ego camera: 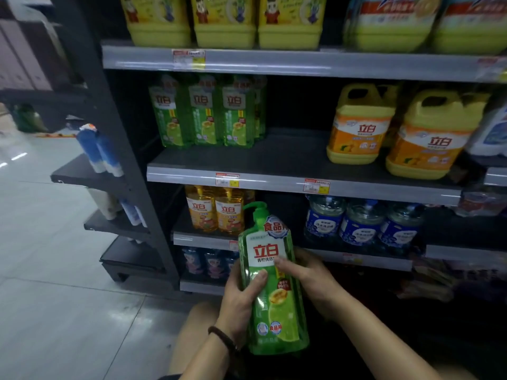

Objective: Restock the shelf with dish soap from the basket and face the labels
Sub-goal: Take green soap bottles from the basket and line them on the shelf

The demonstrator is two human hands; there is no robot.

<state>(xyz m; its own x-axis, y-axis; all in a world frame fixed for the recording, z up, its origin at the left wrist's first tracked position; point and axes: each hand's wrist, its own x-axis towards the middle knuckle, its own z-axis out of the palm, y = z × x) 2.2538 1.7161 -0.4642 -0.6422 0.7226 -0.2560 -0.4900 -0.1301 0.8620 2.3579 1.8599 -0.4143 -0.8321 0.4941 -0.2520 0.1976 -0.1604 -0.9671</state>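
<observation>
Dark shelving stands on a pale tiled floor [55,270]. The middle shelf [288,163] carries three green bottles [205,111] at left and yellow jugs [359,127] at right. Both hands grip one dish soap bottle [274,311], held upright before the lower shelves with its label facing the camera. The left hand [241,294] lays its thumb across the front, and the right hand [307,272] curls round the right side.

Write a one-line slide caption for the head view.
Left hand and right hand grip a green dish soap bottle, label toward camera, below a shelf holding matching green bottles.
</observation>
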